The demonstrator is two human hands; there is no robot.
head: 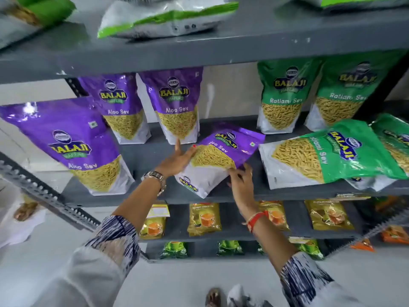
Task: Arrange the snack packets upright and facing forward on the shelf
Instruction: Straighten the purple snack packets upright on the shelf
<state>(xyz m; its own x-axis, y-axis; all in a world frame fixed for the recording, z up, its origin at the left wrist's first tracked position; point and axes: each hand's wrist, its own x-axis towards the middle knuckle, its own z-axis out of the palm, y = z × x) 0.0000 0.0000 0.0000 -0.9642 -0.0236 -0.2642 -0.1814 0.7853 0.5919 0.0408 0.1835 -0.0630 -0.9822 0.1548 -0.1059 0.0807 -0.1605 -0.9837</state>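
Observation:
A purple Aloo Sev packet (218, 156) lies tilted on the grey shelf (141, 156), top pointing back right. My left hand (179, 158) rests against its left edge with fingers spread. My right hand (241, 178) grips its lower right edge. Three purple Aloo Sev packets stand upright: one at the front left (70, 142) and two behind (120, 107), (177, 105). Two green Ratlami Sev packets (282, 94), (345, 91) stand upright at the back right. A green Ratlami Sev packet (327, 156) lies on its side at the right, with another one (394, 140) lying beyond it.
The shelf above (199, 47) holds flat white-and-green packets (163, 16). Lower shelves carry yellow tea packets (203, 218) and green ones (174, 249). A slotted metal upright (44, 196) runs along the left. Feet show on the pale floor (199, 282).

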